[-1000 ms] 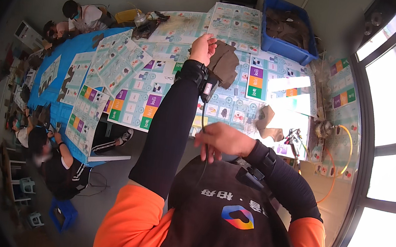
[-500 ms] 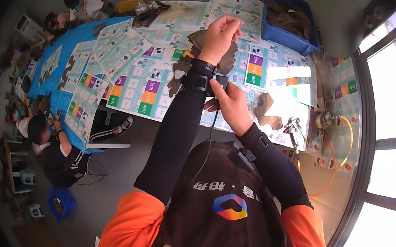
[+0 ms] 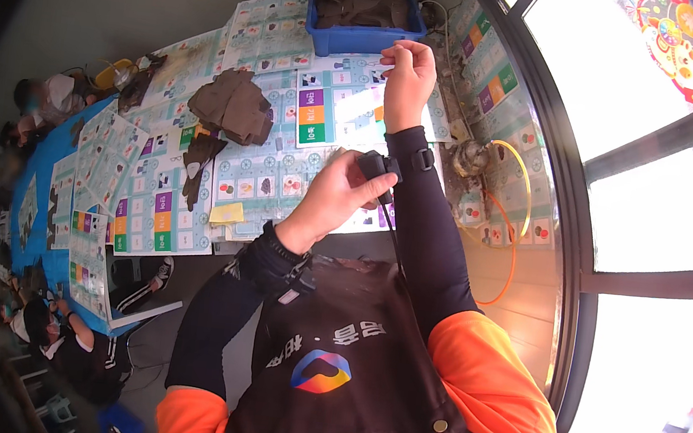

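My right arm, in a black sleeve, is stretched forward over the table with my right hand (image 3: 410, 83) raised. Its fingers are loosely curled in, and nothing shows in them. My left hand (image 3: 327, 201) crosses over from the left. Between its thumb and fingers it grips a small black box-shaped device (image 3: 375, 171) with a thin cable (image 3: 392, 235) hanging down. The device lies against my right forearm, just below a black wrist strap (image 3: 423, 158). Another black strap unit (image 3: 274, 255) sits on my left wrist.
On the patterned table stand a stack of brown cut pieces (image 3: 233, 105), darker pieces (image 3: 196, 167) and a yellow pad (image 3: 227, 213). A blue bin (image 3: 366, 43) holds brown pieces. Yellow hose (image 3: 528, 194) hangs by the window. Co-workers (image 3: 51, 332) sit at the blue-covered table (image 3: 60, 256).
My arms have swapped roles: the right hand has let go of the device at my left wrist and reached forward, and my left hand holds a device at my right forearm. The view has turned right.
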The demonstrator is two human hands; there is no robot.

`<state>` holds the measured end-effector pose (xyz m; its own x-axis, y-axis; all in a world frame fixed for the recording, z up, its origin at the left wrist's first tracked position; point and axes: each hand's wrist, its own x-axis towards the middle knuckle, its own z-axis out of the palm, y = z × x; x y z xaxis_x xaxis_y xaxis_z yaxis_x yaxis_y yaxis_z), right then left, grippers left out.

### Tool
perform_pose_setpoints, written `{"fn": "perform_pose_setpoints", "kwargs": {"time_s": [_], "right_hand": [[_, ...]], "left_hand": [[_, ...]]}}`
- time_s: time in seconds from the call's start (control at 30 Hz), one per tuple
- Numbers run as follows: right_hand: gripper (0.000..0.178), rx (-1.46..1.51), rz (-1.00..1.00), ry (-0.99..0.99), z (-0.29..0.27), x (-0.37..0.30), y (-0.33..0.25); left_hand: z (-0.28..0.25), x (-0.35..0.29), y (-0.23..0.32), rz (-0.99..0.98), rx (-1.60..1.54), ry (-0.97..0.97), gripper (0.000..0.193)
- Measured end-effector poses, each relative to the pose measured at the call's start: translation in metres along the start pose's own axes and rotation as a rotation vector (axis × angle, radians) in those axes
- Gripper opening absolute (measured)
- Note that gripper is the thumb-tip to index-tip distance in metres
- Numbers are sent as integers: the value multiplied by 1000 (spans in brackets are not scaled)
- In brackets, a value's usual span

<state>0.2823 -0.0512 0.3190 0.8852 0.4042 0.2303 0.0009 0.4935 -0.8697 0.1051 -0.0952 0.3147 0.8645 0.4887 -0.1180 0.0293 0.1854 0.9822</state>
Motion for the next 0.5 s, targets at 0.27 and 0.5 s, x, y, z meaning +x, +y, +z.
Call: {"fn": "perform_pose_setpoints", "kwargs": {"time_s": [0.27,0.5], "right_hand": [[7,-83,100,-183,-81,-9,29],[20,-1167,340,-322,-260,-75,89]], "left_hand": [[6,43,-46,-230,-43,-338,34],[-128,35,-190,-545,459,71,44]]}}
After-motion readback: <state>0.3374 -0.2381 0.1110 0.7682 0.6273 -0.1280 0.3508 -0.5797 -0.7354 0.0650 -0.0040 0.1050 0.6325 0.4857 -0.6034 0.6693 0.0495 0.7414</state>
